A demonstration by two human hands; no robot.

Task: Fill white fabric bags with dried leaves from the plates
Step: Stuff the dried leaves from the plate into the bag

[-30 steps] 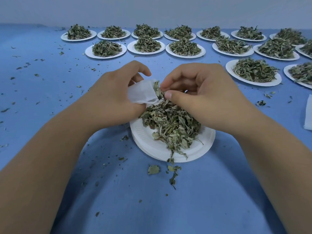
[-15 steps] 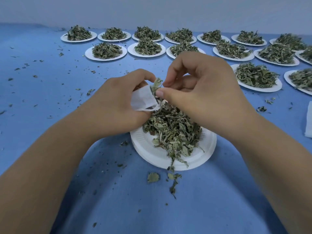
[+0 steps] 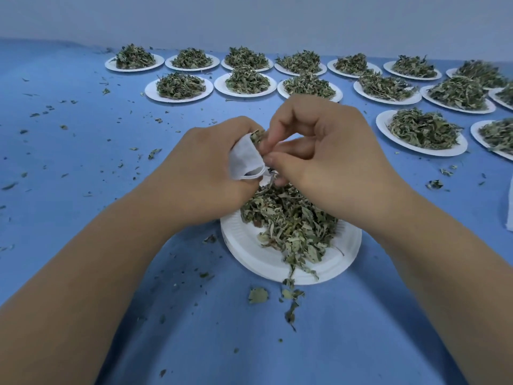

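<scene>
My left hand [image 3: 205,173] grips a small white fabric bag [image 3: 245,159] above the near paper plate [image 3: 277,262]. Dried leaves show at the bag's open mouth [image 3: 256,136]. My right hand [image 3: 324,151] meets the bag from the right, its curled fingers and thumb pinching at the mouth and the leaves there. A loose heap of dried green leaves [image 3: 291,223] lies on that plate beneath both hands; part of the heap is hidden by my hands.
Several white plates heaped with dried leaves stand in rows along the back [image 3: 247,81] and right [image 3: 422,132]. Leaf crumbs are scattered over the blue cloth [image 3: 83,151], with a few leaves [image 3: 288,298] in front of the near plate. A white fabric piece [image 3: 509,207] shows at the right edge.
My right hand has risen from the leaf heap and closed in on the bag's mouth. My left hand has lifted and tilted the bag more upright.
</scene>
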